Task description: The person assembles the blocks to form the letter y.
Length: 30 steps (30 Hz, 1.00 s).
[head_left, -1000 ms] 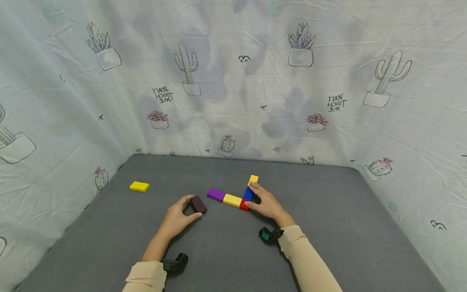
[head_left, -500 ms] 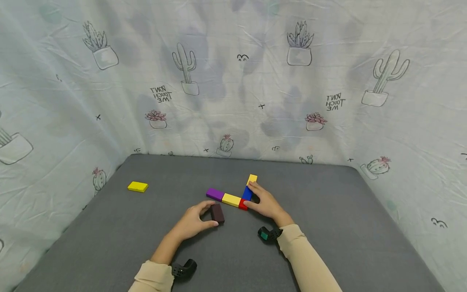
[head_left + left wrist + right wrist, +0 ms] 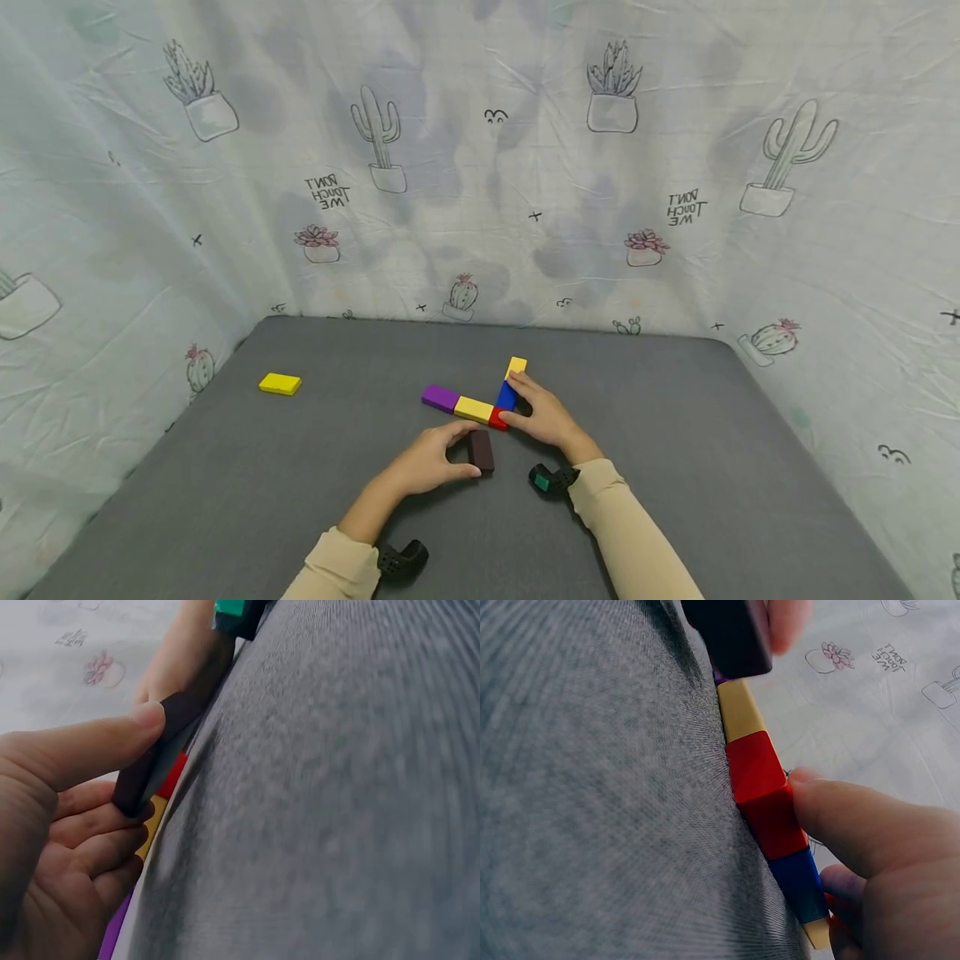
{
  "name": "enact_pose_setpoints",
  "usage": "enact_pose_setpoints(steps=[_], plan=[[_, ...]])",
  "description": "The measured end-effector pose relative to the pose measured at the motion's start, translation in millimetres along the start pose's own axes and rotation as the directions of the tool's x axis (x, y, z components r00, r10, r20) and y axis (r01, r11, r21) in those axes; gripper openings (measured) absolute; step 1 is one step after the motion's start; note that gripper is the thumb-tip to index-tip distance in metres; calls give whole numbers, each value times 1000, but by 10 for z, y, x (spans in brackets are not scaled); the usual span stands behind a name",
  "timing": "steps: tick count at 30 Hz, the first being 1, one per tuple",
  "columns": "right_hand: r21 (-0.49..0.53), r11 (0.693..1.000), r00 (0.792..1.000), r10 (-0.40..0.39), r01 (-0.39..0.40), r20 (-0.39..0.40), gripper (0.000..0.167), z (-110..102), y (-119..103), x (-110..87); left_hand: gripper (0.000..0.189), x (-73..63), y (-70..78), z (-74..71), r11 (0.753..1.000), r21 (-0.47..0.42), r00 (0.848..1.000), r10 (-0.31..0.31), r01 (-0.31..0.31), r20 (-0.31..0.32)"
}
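My left hand (image 3: 433,460) pinches a dark brown block (image 3: 481,452) between thumb and fingertips, on the near side of a row of blocks. In the left wrist view the brown block (image 3: 154,761) is tilted and looks slightly off the cloth. My right hand (image 3: 547,414) rests against the row's right end. Its thumb touches the red block (image 3: 497,418); the fingers reach to where the blue block (image 3: 506,396) meets a pale yellow block (image 3: 516,366). Leftward from the red block run another pale yellow block (image 3: 473,409) and a purple block (image 3: 440,398), end to end.
A bright yellow block (image 3: 280,383) lies alone at the left on the grey cloth-covered table (image 3: 360,358). A pale curtain (image 3: 480,167) with printed cacti hangs behind and along the sides. Each wrist wears a black device (image 3: 402,562).
My left hand has carried the brown block rightward and a little nearer, turning it more lengthwise, until it is close to the red block. My right hand stays at the row.
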State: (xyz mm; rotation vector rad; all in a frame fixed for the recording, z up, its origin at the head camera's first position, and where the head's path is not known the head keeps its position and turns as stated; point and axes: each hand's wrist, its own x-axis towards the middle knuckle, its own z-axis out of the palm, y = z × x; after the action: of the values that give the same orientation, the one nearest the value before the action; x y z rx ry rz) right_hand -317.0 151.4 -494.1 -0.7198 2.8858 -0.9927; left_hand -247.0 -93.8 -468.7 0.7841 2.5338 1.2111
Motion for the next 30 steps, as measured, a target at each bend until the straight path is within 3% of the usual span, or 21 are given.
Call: enact_pose_setpoints(steps=[6,16,30], plan=[[6,1000,1000,4,-5,7,72,27,-5,1,70,49,-6,41,999,42,999,-15,13,38],[17,1000,1000,-2,2,10,72,2,-15,7,70,79,2,73,992,129,1000,0,-4,31],[14,1000,1000,7,-7,5,71,-8,-23,5,73,73,-4,97,985,167,999,23,-30,38]])
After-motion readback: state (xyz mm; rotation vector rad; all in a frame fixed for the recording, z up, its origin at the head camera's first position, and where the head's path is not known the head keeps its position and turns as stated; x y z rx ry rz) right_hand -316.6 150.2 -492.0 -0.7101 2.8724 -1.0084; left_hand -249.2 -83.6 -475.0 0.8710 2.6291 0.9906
